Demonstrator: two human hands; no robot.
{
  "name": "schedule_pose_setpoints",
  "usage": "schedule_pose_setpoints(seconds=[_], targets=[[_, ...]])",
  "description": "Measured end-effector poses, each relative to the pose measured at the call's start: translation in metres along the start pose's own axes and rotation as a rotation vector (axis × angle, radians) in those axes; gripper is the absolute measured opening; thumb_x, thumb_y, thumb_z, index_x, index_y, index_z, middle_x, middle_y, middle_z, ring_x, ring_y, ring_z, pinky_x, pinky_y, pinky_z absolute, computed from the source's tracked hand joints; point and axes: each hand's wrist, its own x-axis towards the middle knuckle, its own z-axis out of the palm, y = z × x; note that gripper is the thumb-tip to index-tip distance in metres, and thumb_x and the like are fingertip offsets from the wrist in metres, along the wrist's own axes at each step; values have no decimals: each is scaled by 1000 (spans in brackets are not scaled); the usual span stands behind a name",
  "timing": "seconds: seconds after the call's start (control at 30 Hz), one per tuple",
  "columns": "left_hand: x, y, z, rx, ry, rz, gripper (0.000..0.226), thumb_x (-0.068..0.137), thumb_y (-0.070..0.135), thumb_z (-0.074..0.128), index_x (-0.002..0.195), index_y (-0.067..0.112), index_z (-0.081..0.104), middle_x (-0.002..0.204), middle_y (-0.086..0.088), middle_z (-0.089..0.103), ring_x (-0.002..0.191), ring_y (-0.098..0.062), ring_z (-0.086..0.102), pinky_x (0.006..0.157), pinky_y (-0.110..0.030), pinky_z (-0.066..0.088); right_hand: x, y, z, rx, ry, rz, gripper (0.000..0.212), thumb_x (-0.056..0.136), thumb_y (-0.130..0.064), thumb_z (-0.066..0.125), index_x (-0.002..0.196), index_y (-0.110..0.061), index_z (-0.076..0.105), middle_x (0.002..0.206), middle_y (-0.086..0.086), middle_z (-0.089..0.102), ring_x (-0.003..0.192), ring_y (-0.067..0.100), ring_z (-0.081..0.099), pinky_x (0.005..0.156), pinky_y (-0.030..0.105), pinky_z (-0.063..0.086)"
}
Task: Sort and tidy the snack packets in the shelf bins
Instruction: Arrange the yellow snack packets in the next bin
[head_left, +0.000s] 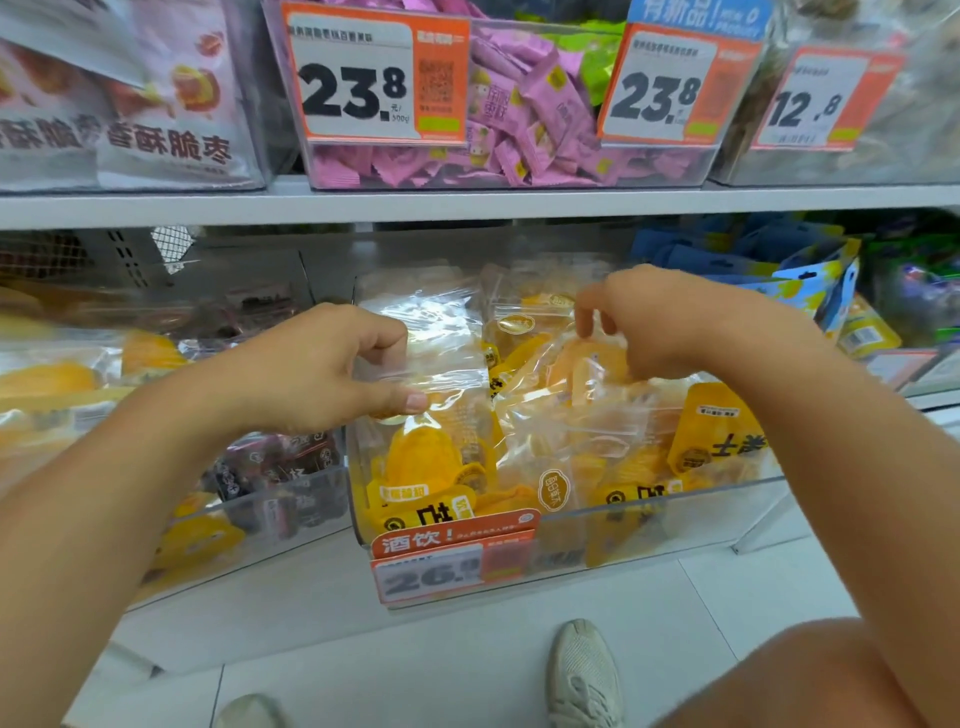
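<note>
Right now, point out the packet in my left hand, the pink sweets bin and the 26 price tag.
clear packet (436, 358), head view, its crinkled middle.
pink sweets bin (519, 166), head view, front wall.
26 price tag (441, 571), head view, the printed number.

You face a pale grey shelf board (156, 208) running across the view, with perforated metal backing (119, 254) and a patch of wire mesh (174, 241) behind it at upper left (dim there, so possibly more mesh). Below you lies a floor of large white tiles (426, 670), evenly lit, with thin grey joints.
</note>
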Motion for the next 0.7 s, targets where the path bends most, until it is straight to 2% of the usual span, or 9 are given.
schedule_pose_setpoints(seconds=[0.13, 0.2, 0.27, 0.37, 0.43, 0.47, 0.53, 0.6, 0.7], targets=[[-1, -1, 0, 0, 11, 11, 36, 74, 53, 73, 65, 24, 53, 64, 17, 58, 56, 5, 52, 53, -23, 32, -6, -22, -9, 210, 152, -224, 33, 77, 0, 62, 90, -29, 68, 90, -8, 64, 79, 12, 57, 60, 25, 43], [-1, 0, 0, -6, 12, 21, 37, 75, 51, 73, 65, 23, 52, 61, 17, 56, 53, 4, 51, 50, -16, 33, -7, -42, -6, 346, 9, -353, 24, 84, -13, 70, 91, -34, 77, 89, -16, 70, 80, 4, 61, 69, 22, 47], [-1, 0, 1, -4, 11, 23, 37, 76, 50, 73, 65, 22, 51, 59, 17, 53, 53, 3, 50, 51, -14, 34, -2, -55, 0, 386, -198, -351, 11, 84, -30, 77, 94, -34, 78, 83, -22, 70, 78, 0, 62, 72, 24, 48], [-1, -1, 1, -1, 9, 23, 37, 77, 49, 74, 65, 22, 51, 61, 18, 54, 56, 2, 51, 52, -16, 32, 9, -58, -3, 188, -270, -280, 28, 81, -39, 79, 108, -33, 75, 103, -18, 67, 93, 7, 61, 76, 26, 48], [-2, -1, 1, 2, 13, 23, 36, 78, 48, 74, 66, 22, 52, 61, 19, 55, 56, 2, 51, 52, -18, 31, 12, -63, -3, 51, -241, -267, 26, 87, -32, 72, 113, -29, 73, 119, -7, 66, 107, 19, 60, 89, 35, 51], [-2, -1, 1, 5, 13, 23, 37, 78, 47, 75, 66, 21, 52, 61, 20, 55, 56, 2, 51, 51, -17, 31, 13, -67, 0, 46, -211, -265, 22, 90, -23, 66, 111, -23, 73, 117, -3, 66, 105, 22, 60, 87, 35, 51], [-1, 0, 1, 10, 12, 17, 37, 79, 46, 75, 67, 19, 52, 60, 21, 55, 54, 4, 51, 51, -16, 33, 16, -74, 11, 106, -145, -258, 18, 92, -8, 59, 103, -11, 72, 94, 0, 66, 83, 19, 59, 67, 27, 47], [-1, -1, 1, 10, 15, 12, 37, 78, 49, 74, 67, 20, 53, 61, 18, 56, 55, 3, 51, 51, -17, 33, 16, -75, 18, 155, -136, -240, 19, 91, -1, 56, 97, -9, 73, 76, -6, 59, 65, 10, 51, 54, 22, 38], [-1, -3, 1, 6, 39, 7, 40, 72, 59, 68, 66, 23, 52, 62, 11, 55, 59, 1, 51, 55, -28, 32, 16, -66, 15, 162, -115, -265, 27, 84, 5, 61, 89, -16, 77, 78, -8, 65, 72, 10, 59, 65, 28, 51]])
